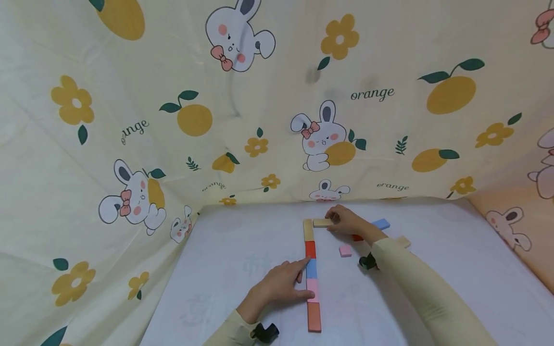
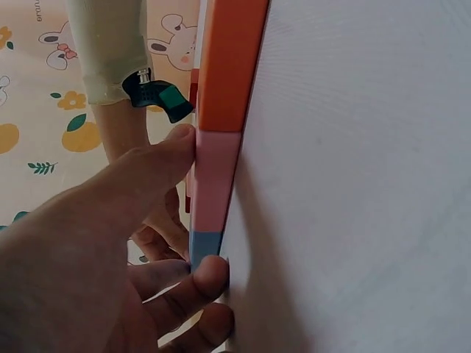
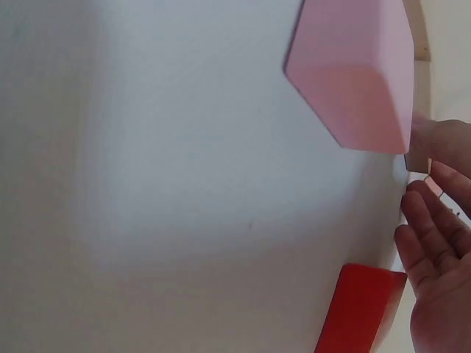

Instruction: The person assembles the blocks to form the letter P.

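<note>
At the near side, the left hand (image 1: 277, 284) touches a straight row of coloured blocks (image 1: 311, 270) on the surface (image 1: 207, 269) with fingers extended, its grip loose; farther off, the right hand (image 1: 348, 222) pinches a pale block (image 1: 321, 223) just right of the row's far end. The step seems to be placing this block crosswise; next probably calls for gentle squaring, then release; it looks flat, oblong, wood-toned.

From the head we look forward and down over left hand (image 1: 279, 283) and right hand (image 1: 346, 221); from each wrist, close along it. Head and left wrist share the pink block (image 2: 215, 180) touching left hand.
</note>
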{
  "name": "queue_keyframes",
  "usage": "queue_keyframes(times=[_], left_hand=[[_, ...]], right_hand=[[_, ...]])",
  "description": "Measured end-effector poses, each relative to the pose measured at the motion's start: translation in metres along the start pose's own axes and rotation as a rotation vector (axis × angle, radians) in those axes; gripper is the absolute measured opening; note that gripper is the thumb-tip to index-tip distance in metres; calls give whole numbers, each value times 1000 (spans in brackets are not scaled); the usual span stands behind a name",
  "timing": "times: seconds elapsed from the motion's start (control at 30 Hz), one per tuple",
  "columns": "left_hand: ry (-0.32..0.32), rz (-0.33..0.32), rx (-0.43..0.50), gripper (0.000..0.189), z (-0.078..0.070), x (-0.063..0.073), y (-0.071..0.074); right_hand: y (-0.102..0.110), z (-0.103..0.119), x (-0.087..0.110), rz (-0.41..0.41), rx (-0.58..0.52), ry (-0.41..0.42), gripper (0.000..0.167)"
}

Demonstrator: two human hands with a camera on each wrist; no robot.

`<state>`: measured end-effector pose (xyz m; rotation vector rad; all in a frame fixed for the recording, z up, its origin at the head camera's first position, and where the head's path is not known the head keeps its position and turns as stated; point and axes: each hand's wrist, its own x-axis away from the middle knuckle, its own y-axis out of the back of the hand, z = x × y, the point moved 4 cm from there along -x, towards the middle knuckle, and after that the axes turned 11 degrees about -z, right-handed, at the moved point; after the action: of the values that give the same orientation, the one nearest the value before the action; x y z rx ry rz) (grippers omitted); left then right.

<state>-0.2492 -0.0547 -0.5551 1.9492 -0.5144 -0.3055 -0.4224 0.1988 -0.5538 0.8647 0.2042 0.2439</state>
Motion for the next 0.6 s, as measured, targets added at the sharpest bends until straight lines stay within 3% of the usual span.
queue_keyframes(times=[0.6], left_hand=[[15,8,62,101,5,-4,-4]], right_hand=[[-1,3,-2,-13,-36,-56,30]])
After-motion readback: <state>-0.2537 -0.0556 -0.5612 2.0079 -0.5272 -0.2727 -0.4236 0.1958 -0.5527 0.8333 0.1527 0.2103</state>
